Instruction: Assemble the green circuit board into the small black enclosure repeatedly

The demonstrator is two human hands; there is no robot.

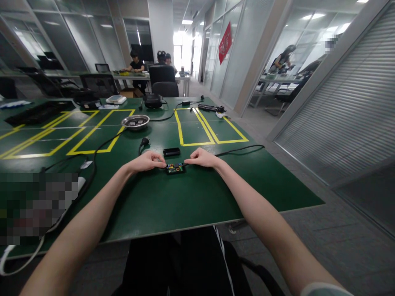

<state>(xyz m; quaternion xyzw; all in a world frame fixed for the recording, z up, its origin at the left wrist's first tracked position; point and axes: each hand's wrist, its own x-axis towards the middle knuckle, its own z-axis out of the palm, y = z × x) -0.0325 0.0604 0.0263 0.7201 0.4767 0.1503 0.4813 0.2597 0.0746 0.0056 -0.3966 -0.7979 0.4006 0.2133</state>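
An open black case with a circuit board (175, 168) lies on the green table, its colored parts facing up. At its left end my left hand (148, 161) pinches a black cable close to the case. My right hand (202, 158) is closed on the black cable at the right end, which runs on to the right behind the hand. Just beyond the board rests a black case cover (171, 152). A black plug (144, 142) lies past my left hand.
Farther back are a metal bowl (135, 122) with small parts, a black tool (211, 108) and yellow tape outlines. Cables cross the green table (197, 201). A black tray (40, 112) stands at the back left. Several people sit at distant tables.
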